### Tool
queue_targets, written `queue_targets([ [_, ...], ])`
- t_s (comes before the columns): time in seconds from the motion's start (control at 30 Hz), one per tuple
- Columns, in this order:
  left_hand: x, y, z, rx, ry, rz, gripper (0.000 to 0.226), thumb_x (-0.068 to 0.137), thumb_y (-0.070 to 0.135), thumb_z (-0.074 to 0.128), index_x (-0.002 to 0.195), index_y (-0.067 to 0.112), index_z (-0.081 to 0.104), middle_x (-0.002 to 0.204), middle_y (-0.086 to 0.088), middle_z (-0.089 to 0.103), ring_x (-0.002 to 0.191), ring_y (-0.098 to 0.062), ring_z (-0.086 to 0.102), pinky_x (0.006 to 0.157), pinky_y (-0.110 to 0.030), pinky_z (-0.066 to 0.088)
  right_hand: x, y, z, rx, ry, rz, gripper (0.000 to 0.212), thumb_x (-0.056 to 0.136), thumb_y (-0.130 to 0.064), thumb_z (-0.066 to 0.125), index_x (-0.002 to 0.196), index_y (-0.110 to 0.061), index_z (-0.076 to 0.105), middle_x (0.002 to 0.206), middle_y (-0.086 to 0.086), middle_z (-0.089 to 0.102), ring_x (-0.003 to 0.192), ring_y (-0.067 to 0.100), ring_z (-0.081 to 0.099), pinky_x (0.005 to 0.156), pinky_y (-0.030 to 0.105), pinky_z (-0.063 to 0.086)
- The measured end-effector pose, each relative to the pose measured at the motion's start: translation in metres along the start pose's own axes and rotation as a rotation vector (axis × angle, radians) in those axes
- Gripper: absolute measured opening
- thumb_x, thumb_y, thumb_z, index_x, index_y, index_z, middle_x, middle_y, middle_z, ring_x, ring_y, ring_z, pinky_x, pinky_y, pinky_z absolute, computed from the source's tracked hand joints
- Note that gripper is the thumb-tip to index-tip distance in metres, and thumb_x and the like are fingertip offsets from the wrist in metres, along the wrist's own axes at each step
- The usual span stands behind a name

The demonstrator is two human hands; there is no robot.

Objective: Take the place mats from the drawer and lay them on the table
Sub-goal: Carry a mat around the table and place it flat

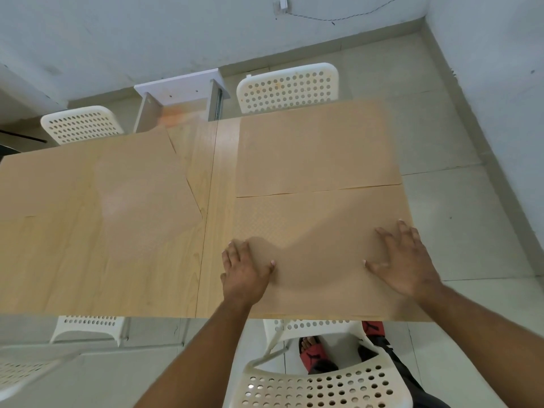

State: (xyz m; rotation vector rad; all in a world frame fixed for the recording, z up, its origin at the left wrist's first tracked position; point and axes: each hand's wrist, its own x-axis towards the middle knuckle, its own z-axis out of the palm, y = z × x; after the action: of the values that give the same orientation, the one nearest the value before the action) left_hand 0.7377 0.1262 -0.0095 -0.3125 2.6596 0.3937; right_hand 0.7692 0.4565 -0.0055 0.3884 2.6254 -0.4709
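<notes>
Three tan place mats lie flat on the light wooden table [210,184]. The near right mat [318,228] lies under both hands. My left hand [245,270] rests palm down on its near left corner, fingers spread. My right hand [403,260] presses flat on its right side, fingers apart. The far right mat [315,151] lies just beyond it, edge to edge. The left mat [97,184] lies slightly askew on the left half of the table. Beyond the table's far edge stands a white open drawer unit [179,95].
White perforated chairs stand around the table: two on the far side [287,86] [79,123], one right below me [321,381] and one at the near left [88,328]. Walls close the room at the back and right. My feet in red sandals show under the near chair.
</notes>
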Motion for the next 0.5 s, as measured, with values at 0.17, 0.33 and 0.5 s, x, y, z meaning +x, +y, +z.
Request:
queue_targets([
  [0.17,-0.004,0.030,0.004,0.119,0.092,0.184,0.076,0.095,0.066,0.037,0.155,0.027,0.012,0.167,-0.005,-0.001,0.154,-0.028,-0.003,0.117,-0.055,0.021,0.018,-0.009,-0.006,0.065,0.081,-0.022,0.076,0.091,-0.061,0.051,0.155,-0.028,0.026,0.166,0.013,0.008,0.153,0.033,0.005,0.121,0.045,0.016],
  [0.33,-0.004,0.092,0.035,0.139,0.068,0.399,0.059,0.098,0.053,0.038,0.149,0.026,0.031,0.164,-0.006,0.017,0.152,-0.028,0.010,0.115,-0.054,0.026,0.062,-0.010,-0.008,0.021,0.115,-0.061,0.076,0.093,-0.058,0.047,0.156,-0.021,0.025,0.166,0.017,0.010,0.153,0.034,0.006,0.122,0.045,0.014],
  [0.5,-0.009,0.146,0.084,0.087,0.059,0.519,0.054,0.096,0.044,0.043,0.146,0.026,0.039,0.160,-0.007,0.028,0.149,-0.029,0.021,0.109,-0.052,0.034,0.092,-0.009,0.016,-0.089,0.170,-0.152,0.082,0.091,-0.065,0.024,0.159,-0.020,0.018,0.165,0.020,0.013,0.152,0.038,0.011,0.121,0.051,0.013],
])
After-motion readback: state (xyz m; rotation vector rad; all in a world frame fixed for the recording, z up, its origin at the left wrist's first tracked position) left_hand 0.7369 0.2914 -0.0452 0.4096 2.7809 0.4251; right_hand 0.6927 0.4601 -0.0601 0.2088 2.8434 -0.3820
